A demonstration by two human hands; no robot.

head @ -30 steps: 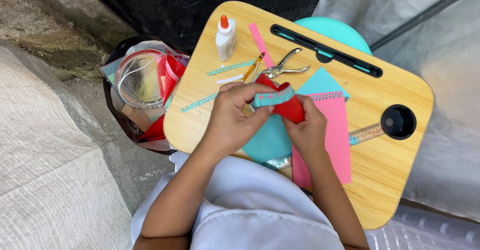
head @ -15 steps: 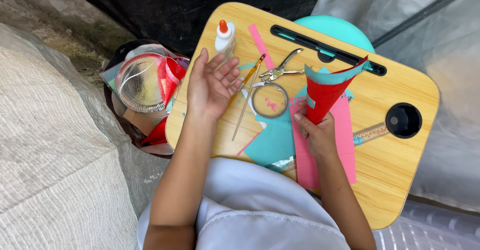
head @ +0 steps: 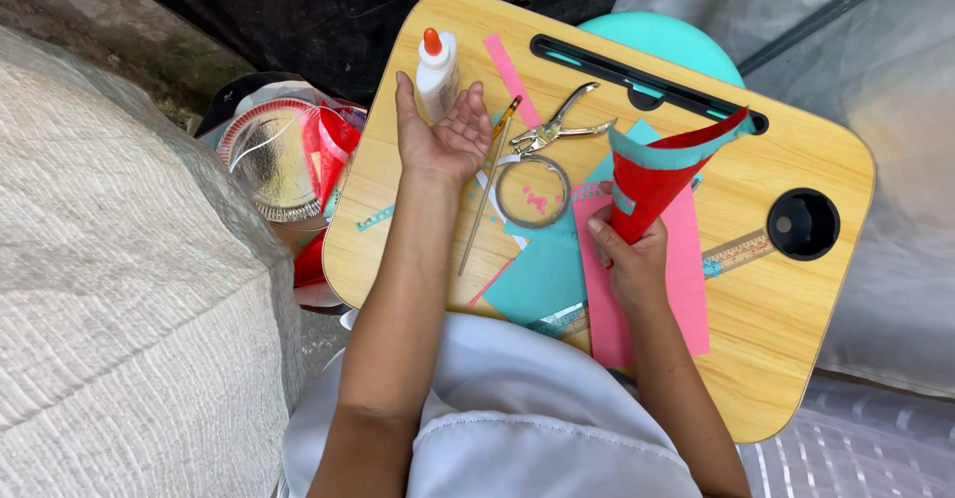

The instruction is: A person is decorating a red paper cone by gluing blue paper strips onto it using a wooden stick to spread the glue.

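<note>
Red paper cone (head: 652, 185), teal-trimmed rim, tilted, point down, above pink sheet (head: 686, 279)

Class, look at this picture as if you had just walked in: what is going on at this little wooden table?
A person sits at a wooden lap table doing paper craft. The right hand holds up a red paper cone with a teal strip along its rim. The left hand is open, palm up, beside a glue bottle. A hole punch, a ring of tape and pink and teal paper sheets lie on the table.

The left hand (head: 440, 140) has let go of the red paper cone (head: 652, 185) and now lies open, palm up, beside the glue bottle (head: 435, 72). The right hand (head: 629, 254) alone has lifted the cone toward the centre right of the frame.
</note>
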